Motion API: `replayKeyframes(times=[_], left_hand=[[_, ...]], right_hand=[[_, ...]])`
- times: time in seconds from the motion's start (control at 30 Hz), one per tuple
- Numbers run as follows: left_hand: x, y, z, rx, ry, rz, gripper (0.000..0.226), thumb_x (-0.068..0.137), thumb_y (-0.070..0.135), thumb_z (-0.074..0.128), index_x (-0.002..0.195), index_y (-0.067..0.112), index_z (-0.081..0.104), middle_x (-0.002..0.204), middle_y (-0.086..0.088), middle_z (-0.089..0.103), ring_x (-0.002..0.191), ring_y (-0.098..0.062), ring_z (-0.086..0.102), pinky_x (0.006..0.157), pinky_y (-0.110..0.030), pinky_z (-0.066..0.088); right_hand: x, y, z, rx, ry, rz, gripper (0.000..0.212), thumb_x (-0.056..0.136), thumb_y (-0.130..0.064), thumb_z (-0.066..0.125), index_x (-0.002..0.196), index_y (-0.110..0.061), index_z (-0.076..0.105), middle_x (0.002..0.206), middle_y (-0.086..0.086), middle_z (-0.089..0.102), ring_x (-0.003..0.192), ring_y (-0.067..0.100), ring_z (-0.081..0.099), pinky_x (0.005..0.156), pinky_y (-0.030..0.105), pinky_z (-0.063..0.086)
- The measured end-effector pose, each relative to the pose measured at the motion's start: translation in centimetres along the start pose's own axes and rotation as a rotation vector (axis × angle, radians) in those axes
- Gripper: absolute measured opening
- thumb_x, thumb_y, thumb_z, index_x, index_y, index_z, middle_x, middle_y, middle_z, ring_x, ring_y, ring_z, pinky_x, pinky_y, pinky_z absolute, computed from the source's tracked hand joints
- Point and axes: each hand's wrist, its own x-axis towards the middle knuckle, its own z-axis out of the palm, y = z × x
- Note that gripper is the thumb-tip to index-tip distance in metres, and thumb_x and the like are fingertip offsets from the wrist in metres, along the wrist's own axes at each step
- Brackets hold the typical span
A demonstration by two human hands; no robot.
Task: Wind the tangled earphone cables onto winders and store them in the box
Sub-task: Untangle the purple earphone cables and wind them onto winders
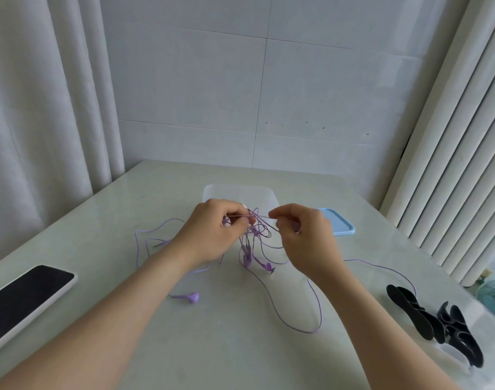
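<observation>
The tangled purple earphone cables [257, 235] hung as a knot just above the table [212, 347], between your two hands. Loose loops trailed on the surface to both sides, and one earbud [191, 297] lay apart near your left forearm. Your left hand [212, 235] pinched a strand at the knot's left edge with curled fingers. Your right hand [305, 235] pinched another strand on the right, thumb against forefinger.

The cable looked thin, light and limp, so it would likely follow any pull and tighten if tugged hard. The earbuds and plug seemed the fragile ends. I judge the best hold was close to the knot, on one strand at a time, easing loops apart rather than dragging.

Behind your hands sat the clear box [240, 192], open, with its blue lid [339, 225] just beside it on the right. The black winders [429, 322] lay well apart near the right edge, and a phone [24, 296] rested at the left.
</observation>
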Motion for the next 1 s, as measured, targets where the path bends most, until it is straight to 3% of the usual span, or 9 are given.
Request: replayKeyframes(times=[0.07, 0.2, 0.3, 0.37, 0.53, 0.7, 0.83, 0.9, 1.0], left_hand=[[0.0, -0.1, -0.1, 0.1, 0.022, 0.066, 0.018, 0.096, 0.018, 0.067, 0.09, 0.028, 0.081, 0.081, 0.019, 0.075, 0.079, -0.011, 0.068, 0.078, -0.03, 0.054], [-0.1, -0.2, -0.4, 0.26, 0.127, 0.17, 0.016, 0.095, 0.03, 0.071, 0.08, 0.026, 0.074, 0.053, 0.013, 0.053, 0.059, -0.003, 0.053, 0.059, -0.021, 0.039], [0.1, -0.1, -0.6, 0.263, 0.165, 0.244, 0.016, 0.101, 0.03, 0.066, 0.085, 0.025, 0.069, 0.062, 0.011, 0.062, 0.063, -0.005, 0.058, 0.062, -0.028, 0.046], [0.1, 0.2, -0.6, 0.216, 0.134, 0.261, 0.015, 0.103, 0.025, 0.064, 0.089, 0.024, 0.07, 0.074, 0.012, 0.069, 0.073, -0.01, 0.064, 0.071, -0.033, 0.052], [-0.1, 1.2, -0.7, 0.077, 0.058, 0.155, 0.021, 0.103, 0.017, 0.06, 0.092, 0.024, 0.076, 0.081, 0.019, 0.073, 0.081, -0.006, 0.067, 0.075, -0.018, 0.049], [-0.1, 1.8, -1.3, -0.061, 0.077, 0.084, 0.028, 0.092, -0.001, 0.06, 0.089, 0.022, 0.075, 0.078, 0.007, 0.075, 0.076, -0.012, 0.069, 0.071, -0.018, 0.049], [-0.2, 2.1, -1.3, -0.071, 0.13, 0.105, 0.023, 0.091, 0.001, 0.066, 0.094, 0.023, 0.073, 0.081, 0.011, 0.078, 0.079, -0.011, 0.072, 0.075, -0.023, 0.055], [-0.2, 2.1, -1.5, -0.073, 0.151, 0.126, 0.023, 0.092, 0.001, 0.066, 0.098, 0.022, 0.073, 0.082, 0.011, 0.079, 0.083, -0.009, 0.074, 0.08, -0.02, 0.055], [-0.1, 2.1, -1.5, -0.074, 0.158, 0.157, 0.026, 0.096, 0.0, 0.063, 0.101, 0.022, 0.074, 0.084, 0.009, 0.077, 0.085, -0.009, 0.074, 0.079, -0.02, 0.055]], right_hand=[[-0.3, 0.0, 0.2, -0.066, -0.029, -0.046, 0.03, 0.098, -0.002, 0.05, 0.102, -0.023, 0.071, 0.053, -0.016, 0.056, 0.059, 0.003, 0.052, 0.057, 0.014, 0.036], [-0.5, -0.2, 0.5, -0.066, -0.028, -0.093, 0.036, 0.094, 0.005, 0.046, 0.106, -0.027, 0.056, 0.078, -0.001, 0.067, 0.073, 0.011, 0.059, 0.073, 0.023, 0.045], [-0.6, -0.6, 0.4, -0.074, -0.052, -0.047, 0.038, 0.094, 0.003, 0.048, 0.1, -0.023, 0.074, 0.085, -0.005, 0.072, 0.071, -0.004, 0.059, 0.064, 0.009, 0.04], [-0.8, -0.9, 0.2, -0.008, -0.105, -0.013, 0.032, 0.093, -0.006, 0.052, 0.099, -0.021, 0.079, 0.074, -0.01, 0.068, 0.061, -0.001, 0.054, 0.059, 0.009, 0.037], [-1.0, -0.9, 0.4, 0.0, -0.083, -0.052, 0.011, 0.09, -0.041, 0.075, 0.092, -0.032, 0.082, 0.072, -0.023, 0.06, 0.073, 0.001, 0.053, 0.064, 0.013, 0.036], [-0.7, -0.4, 0.3, -0.016, -0.08, -0.07, 0.009, 0.096, -0.03, 0.073, 0.093, -0.028, 0.081, 0.064, -0.041, 0.055, 0.068, -0.004, 0.051, 0.064, 0.01, 0.035], [-0.6, -0.7, 0.1, 0.09, -0.107, 0.005, 0.016, 0.098, -0.026, 0.064, 0.086, -0.025, 0.075, 0.071, -0.03, 0.063, 0.072, -0.005, 0.056, 0.067, 0.013, 0.036], [-0.7, -0.8, 0.2, 0.13, -0.115, 0.025, 0.019, 0.097, -0.034, 0.065, 0.081, -0.026, 0.073, 0.088, -0.016, 0.064, 0.078, -0.001, 0.057, 0.074, 0.022, 0.039], [-0.7, -0.7, 0.2, 0.082, -0.061, -0.036, 0.026, 0.094, -0.047, 0.072, 0.076, -0.029, 0.07, 0.086, -0.01, 0.063, 0.078, -0.003, 0.054, 0.073, 0.019, 0.037]])
